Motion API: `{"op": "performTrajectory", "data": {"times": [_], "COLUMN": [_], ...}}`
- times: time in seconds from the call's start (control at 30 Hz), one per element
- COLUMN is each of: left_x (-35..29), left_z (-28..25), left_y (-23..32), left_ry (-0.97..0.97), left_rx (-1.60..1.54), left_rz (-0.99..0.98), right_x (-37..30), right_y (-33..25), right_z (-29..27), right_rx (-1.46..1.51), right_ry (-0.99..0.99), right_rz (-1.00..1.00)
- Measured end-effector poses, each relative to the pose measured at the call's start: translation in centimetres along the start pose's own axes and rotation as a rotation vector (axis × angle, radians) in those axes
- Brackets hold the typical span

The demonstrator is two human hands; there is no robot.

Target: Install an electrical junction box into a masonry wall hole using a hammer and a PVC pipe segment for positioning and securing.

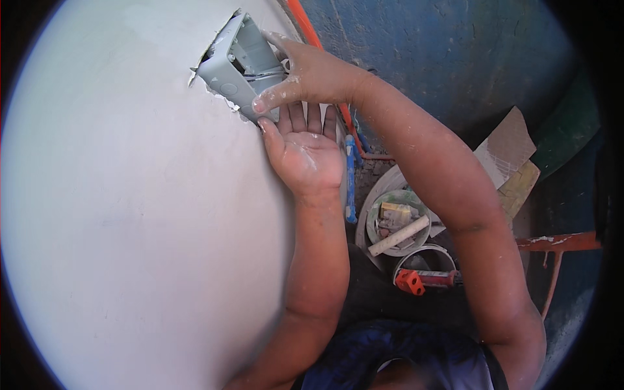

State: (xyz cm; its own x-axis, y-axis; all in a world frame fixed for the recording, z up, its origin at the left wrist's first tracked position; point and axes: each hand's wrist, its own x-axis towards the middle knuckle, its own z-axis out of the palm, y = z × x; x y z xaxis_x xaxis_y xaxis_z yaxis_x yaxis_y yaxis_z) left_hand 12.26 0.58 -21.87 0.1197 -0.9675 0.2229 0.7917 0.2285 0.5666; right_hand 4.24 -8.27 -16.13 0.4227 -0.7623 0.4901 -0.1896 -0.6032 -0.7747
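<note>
A grey plastic electrical box (229,77) sits tilted in a ragged cutout (221,97) in the white wall, part of it standing out. My right hand (318,73) spans the near side of the box, its thumb on the lower corner and its fingers at the upper edge. Below it, my left hand (305,159) is palm up with its fingers stretched out. The left thumb tip lies at the box's bottom corner; whether it presses there I cannot tell. White dust marks both hands. The back of the box is hidden in the wall.
Orange conduit (302,23) runs along the wall's edge, above a blue pipe (351,179). Beneath my arms stand a bucket of debris (372,224) with a pale stick across it, and a second bucket (448,253) with a red-orange tool (411,281). Board scraps (510,146) lean at right.
</note>
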Motion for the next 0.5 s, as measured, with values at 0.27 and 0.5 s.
{"op": "performTrajectory", "data": {"times": [0.27,0.5], "left_x": [0.7,1.2], "left_z": [0.9,0.1], "left_y": [-0.3,0.0], "left_ry": [0.069,0.198], "left_rx": [0.102,0.242], "left_rz": [0.092,0.176], "right_x": [1.0,1.9], "right_y": [0.4,-3.1], "right_z": [0.6,3.4], "right_rx": [-0.021,-0.151], "right_ry": [-0.020,0.937], "right_rz": [0.006,-0.047]}}
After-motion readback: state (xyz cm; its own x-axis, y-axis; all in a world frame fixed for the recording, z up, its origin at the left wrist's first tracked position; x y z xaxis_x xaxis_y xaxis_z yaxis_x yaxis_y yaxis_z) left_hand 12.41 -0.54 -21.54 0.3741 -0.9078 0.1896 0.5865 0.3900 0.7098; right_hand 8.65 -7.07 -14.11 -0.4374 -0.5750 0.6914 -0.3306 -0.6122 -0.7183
